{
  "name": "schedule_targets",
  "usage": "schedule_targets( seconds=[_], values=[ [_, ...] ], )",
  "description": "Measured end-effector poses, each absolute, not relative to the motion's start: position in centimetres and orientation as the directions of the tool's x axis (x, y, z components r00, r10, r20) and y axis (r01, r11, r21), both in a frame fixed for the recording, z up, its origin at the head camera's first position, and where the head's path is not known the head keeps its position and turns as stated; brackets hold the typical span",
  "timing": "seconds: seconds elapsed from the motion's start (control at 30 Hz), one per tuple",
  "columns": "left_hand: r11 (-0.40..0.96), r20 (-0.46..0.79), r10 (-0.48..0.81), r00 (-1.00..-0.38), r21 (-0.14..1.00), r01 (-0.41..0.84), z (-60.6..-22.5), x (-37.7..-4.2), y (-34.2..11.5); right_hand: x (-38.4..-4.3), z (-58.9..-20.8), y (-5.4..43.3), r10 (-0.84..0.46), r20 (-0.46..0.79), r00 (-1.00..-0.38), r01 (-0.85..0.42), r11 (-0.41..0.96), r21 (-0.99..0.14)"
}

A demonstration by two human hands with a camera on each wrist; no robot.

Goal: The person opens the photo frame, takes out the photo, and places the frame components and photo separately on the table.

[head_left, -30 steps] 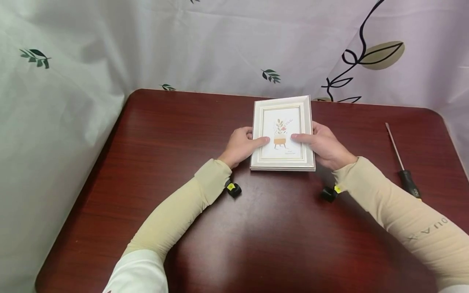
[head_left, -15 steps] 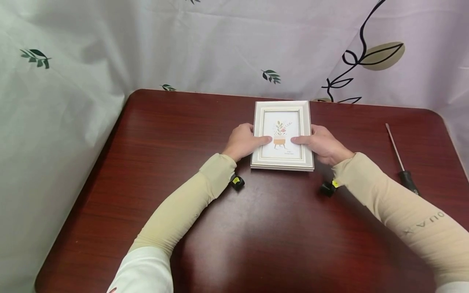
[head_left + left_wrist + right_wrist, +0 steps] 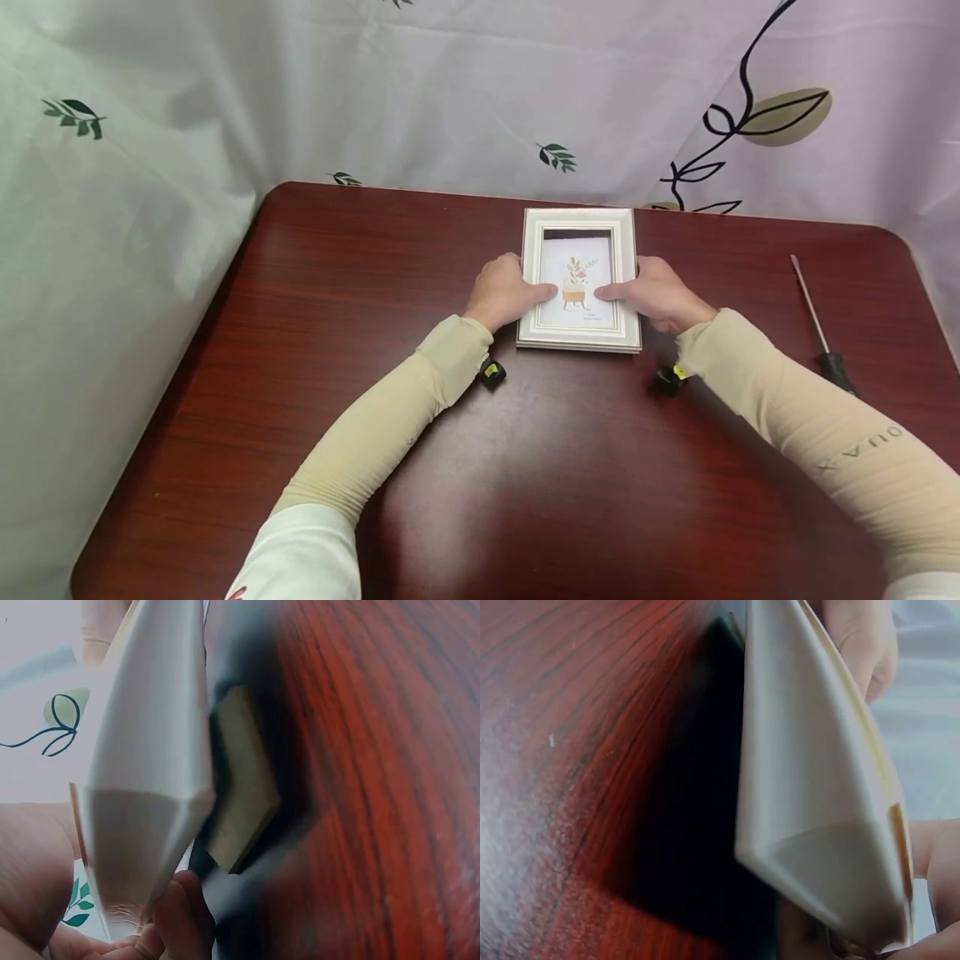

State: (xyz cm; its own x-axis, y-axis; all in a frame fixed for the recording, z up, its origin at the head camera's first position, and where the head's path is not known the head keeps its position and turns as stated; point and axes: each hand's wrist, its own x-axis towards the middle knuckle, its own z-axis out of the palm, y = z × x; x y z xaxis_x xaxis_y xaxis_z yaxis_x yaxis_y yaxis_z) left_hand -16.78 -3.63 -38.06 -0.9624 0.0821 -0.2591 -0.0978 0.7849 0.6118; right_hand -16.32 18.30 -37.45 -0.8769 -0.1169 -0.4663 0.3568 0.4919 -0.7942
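A white picture frame (image 3: 577, 339) is held flat at the back middle of the table, facing up. My left hand (image 3: 501, 292) grips its left side and my right hand (image 3: 663, 292) its right side. Both thumbs reach over the front onto the opening, while the fingers go underneath. Through the opening shows a print (image 3: 577, 262) of a potted plant, with a dark gap along its top edge. Below the raised frame, the left wrist view catches a blurred tan board (image 3: 244, 772) dropping toward the table. Most of the frame's underside is hidden.
A screwdriver (image 3: 817, 325) with a black handle lies on the right side of the dark red table (image 3: 337, 292). A white patterned cloth (image 3: 420, 92) hangs behind the table's far edge.
The frame has levelled from a slight tilt. Its print has sunk below the opening, leaving a dark gap at the top. Both hands keep their hold and have shifted only slightly.
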Motion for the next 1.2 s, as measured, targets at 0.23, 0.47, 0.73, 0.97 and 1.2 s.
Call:
schedule_targets(
  seconds=[0.23, 0.47, 0.73, 0.97, 1.2],
  values=[
    [0.789, -0.249, 0.092, -0.964, 0.609, -0.082, -38.1, -16.7, -3.6, -16.2, -37.3, 18.3, -0.078, -0.467, -0.881, 0.342, 0.577, -0.742],
    [0.796, -0.253, 0.089, -0.963, 0.599, -0.084, -38.2, -16.6, -3.6, -16.1, -36.9, 18.3, -0.073, -0.459, -0.886, 0.308, 0.647, -0.698],
    [0.798, -0.253, 0.089, -0.963, 0.597, -0.084, -38.1, -16.6, -3.6, -16.0, -36.7, 18.4, -0.067, -0.477, -0.876, 0.32, 0.658, -0.681],
    [0.8, -0.258, 0.092, -0.962, 0.594, -0.083, -38.1, -16.8, -3.6, -15.7, -36.4, 18.6, -0.043, -0.468, -0.883, 0.314, 0.687, -0.656],
    [0.802, -0.231, 0.077, -0.97, 0.592, -0.077, -37.2, -17.0, -4.7, -15.3, -35.4, 17.5, -0.026, -0.36, -0.932, 0.267, 0.624, -0.735]
  ],
)
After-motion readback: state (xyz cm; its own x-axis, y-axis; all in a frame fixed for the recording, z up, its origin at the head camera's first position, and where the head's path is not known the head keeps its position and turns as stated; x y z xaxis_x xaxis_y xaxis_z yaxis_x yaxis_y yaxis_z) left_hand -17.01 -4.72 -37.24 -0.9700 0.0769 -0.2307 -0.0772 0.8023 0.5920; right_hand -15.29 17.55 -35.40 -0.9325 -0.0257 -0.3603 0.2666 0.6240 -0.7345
